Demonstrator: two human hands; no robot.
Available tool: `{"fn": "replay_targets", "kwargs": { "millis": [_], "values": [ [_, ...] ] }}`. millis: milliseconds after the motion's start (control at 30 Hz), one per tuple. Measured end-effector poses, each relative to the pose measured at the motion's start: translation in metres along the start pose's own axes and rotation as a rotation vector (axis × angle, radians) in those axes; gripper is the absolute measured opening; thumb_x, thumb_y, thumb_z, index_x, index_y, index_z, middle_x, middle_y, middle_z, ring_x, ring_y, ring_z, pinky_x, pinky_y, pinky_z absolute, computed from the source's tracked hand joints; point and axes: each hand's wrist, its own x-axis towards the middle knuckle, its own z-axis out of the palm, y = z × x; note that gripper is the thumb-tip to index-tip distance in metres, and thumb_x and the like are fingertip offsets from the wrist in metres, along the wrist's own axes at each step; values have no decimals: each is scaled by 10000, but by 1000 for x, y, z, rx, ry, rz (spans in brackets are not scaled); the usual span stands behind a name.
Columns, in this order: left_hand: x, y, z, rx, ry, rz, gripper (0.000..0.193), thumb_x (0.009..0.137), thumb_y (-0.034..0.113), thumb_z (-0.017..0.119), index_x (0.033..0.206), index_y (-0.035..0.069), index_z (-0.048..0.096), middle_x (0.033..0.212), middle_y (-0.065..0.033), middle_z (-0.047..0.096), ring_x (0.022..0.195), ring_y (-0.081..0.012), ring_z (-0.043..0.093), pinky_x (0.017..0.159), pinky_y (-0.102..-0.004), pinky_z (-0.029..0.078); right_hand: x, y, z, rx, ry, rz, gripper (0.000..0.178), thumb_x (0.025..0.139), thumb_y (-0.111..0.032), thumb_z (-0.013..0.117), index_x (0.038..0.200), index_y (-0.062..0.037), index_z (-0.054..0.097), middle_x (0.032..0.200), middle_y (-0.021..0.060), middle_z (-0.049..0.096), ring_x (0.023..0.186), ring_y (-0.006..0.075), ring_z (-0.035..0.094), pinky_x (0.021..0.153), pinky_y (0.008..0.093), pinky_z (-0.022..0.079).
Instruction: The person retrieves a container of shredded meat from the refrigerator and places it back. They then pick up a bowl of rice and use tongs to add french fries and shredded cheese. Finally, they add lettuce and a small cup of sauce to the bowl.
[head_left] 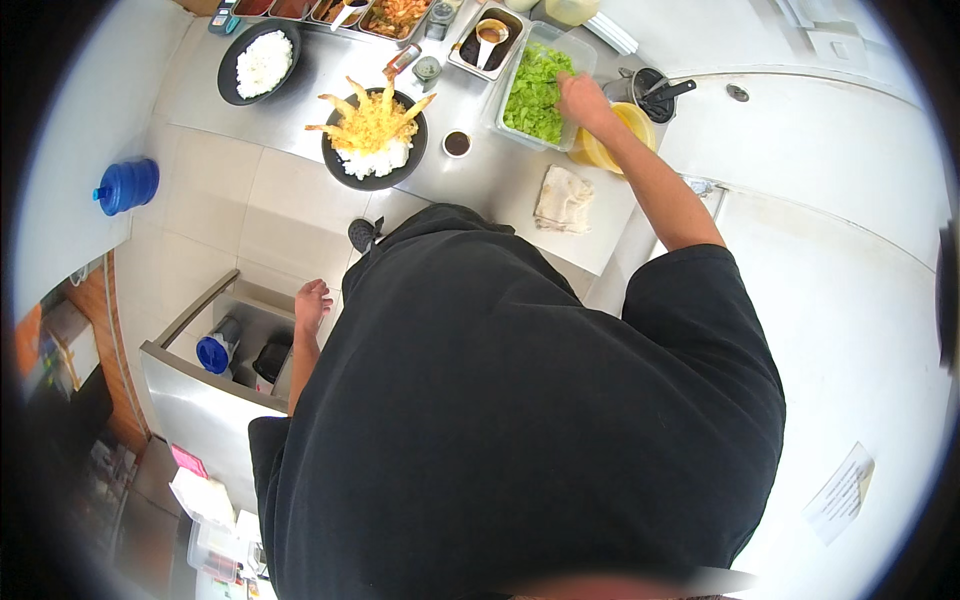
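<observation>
Steel cabinet (205,395) stood near left, the left hand (314,303) just right of it, fingers loosely curled, slightly spread. Far left, a black bowl (231,75) of rice (265,66) sat on the tabletop (490,190). Next right, a second bowl (370,184) held rice topped with fried shrimp (385,116); then a sauce cup (457,156). Far right, the right hand (580,101) reached into lettuce (530,105) in a clear tub (580,52); could not tell whether its fingers pinched any.

1. I see vivid green in the chopped leafy lettuce (530,102).
2. I get white cooked rice (265,66) against a round black bowl (228,82).
3. Golden yellow reaches me from the fried shrimp (380,116).
4. My feed shows a blue plastic water jug (131,187).
5. The folded cream cloth (564,199) looks unpatterned.
6. The short-sleeved shirt (520,400) is plain black.
</observation>
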Motion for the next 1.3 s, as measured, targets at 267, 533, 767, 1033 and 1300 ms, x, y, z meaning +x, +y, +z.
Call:
{"fn": "replay_targets", "kwargs": {
  "millis": [267,533,767,1033,1300],
  "values": [
    [-1,8,-2,-20,-1,28,423,934,257,580,1270,1,576,1008,-118,684,714,-167,661,601,-299,509,10,5,-9,-7,-129,68,202,867,-184,590,866,7,657,877,223,675,849,405,661,746,492,538],
    [-24,169,56,-71,-108,363,541,930,237,596,1401,16,450,1049,-143,690,824,-181,670,713,-291,516,-24,20,-54,188,86,228,376,836,-354,703,994,-13,720,871,221,694,825,385,667,770,436,530],
    [-36,235,87,-29,-213,410,695,932,238,614,1455,-83,287,1073,-190,685,848,-206,676,728,-307,525,-54,14,-104,345,194,439,419,842,-391,726,1026,-14,730,835,183,716,736,290,684,716,366,522],
    [-31,234,86,-65,-285,401,649,942,225,602,1437,-90,326,1061,-165,680,840,-186,664,733,-296,525,-79,-9,-158,542,286,616,365,842,-358,743,1018,-38,750,793,83,722,697,127,635,679,280,500],
    [-32,233,86,-75,-278,416,595,947,221,589,1429,-58,379,1079,-158,684,851,-181,669,743,-289,526,-90,-42,-226,734,393,494,340,825,-318,774,1031,-49,755,794,19,696,671,89,587,629,232,463]
  ]
}}
